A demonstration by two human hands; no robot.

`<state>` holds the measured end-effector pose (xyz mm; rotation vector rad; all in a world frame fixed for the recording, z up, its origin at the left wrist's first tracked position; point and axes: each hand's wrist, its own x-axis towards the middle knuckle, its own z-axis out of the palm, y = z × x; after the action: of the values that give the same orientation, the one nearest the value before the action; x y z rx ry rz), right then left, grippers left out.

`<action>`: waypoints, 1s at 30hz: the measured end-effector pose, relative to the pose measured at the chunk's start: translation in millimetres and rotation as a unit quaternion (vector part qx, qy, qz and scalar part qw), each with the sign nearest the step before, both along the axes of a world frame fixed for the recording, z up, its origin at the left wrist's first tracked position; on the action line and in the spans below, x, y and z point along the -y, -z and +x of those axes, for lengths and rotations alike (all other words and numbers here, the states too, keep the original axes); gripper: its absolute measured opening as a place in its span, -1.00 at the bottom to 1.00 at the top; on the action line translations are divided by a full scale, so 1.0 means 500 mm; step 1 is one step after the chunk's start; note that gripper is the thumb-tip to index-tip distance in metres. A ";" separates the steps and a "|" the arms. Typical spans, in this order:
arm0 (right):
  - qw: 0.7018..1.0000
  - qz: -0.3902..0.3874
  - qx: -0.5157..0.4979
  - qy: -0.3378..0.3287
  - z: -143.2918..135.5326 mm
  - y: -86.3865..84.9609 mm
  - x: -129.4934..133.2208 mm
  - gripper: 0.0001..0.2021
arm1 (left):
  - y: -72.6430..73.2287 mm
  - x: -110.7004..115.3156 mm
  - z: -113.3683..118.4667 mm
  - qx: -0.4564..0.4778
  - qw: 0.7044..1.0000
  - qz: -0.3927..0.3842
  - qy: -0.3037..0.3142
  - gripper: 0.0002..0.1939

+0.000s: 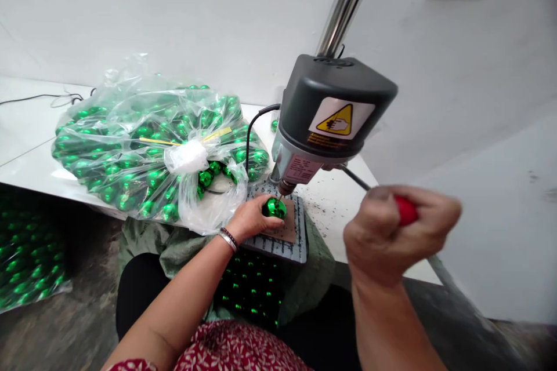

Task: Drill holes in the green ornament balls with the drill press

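My left hand (252, 218) grips a shiny green ball (275, 208) between thumb and fingers, on a brown board (285, 231) that lies on the grey ribbed base (300, 243) of a drill press. Right above the ball sits the chuck (286, 187) of the drill press (333, 110); whether the bit touches the ball I cannot tell. My right hand (391, 232) is closed around the red knob (406, 211) at the end of the press's lever (355, 178).
A large clear plastic bag (130, 145) full of green balls lies on the white table (26, 145) at left, its torn mouth facing the press. More green balls (30, 261) are in a bag low at left, others (250, 287) below the base. Dark shavings dot the tabletop.
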<state>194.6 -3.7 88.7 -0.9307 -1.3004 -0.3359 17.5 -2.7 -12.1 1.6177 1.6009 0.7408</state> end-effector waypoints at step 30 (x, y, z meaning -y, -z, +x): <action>0.981 -0.167 -0.095 -0.042 -0.009 -0.120 -0.053 -0.68 | 0.018 -0.142 -0.179 0.068 0.993 0.087 0.047 -0.51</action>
<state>190.3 23.0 148.8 -1.1562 -1.2352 0.0398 -72.0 68.4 -21.0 1.7140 1.3860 0.9408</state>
